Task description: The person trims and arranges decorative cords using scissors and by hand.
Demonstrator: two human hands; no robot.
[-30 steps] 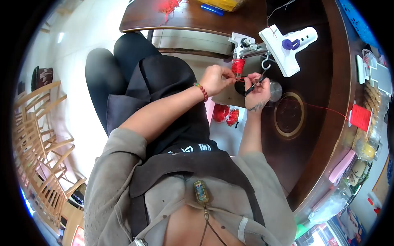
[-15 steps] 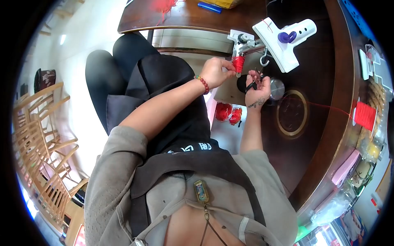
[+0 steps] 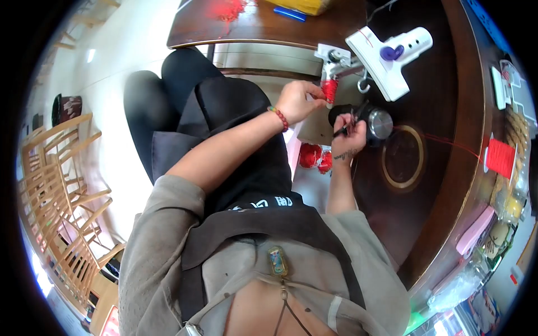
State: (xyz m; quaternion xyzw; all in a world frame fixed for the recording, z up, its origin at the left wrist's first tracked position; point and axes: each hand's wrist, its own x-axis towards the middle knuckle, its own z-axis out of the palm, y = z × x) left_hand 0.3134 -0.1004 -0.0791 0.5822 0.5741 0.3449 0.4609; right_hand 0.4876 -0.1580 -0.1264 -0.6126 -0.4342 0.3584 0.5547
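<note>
My left hand (image 3: 300, 102), with a red bead bracelet at the wrist, pinches at the lower end of red thread (image 3: 329, 89) wound on a white clamp fixture (image 3: 334, 59). What lies between its fingertips is too small to make out. To the right, my right hand (image 3: 348, 137) is closed around dark scissors (image 3: 350, 124), its palm turned up. Beside that hand a dark container with a round metal lid (image 3: 380, 123) lies on the brown table. A large white clip with a purple knob (image 3: 391, 53) stands above it.
Red thread on a flat card (image 3: 500, 158) sits at the right table edge, with a strand running left. Red bundles (image 3: 310, 155) lie below the fixture. A blue object (image 3: 290, 14) rests on the upper tabletop (image 3: 252, 28). Wooden chairs (image 3: 61, 207) stand at left.
My right hand has moved slightly down and left with the scissors, turning them. My left hand stays at the thread's lower end. The whole view has shifted slightly.
</note>
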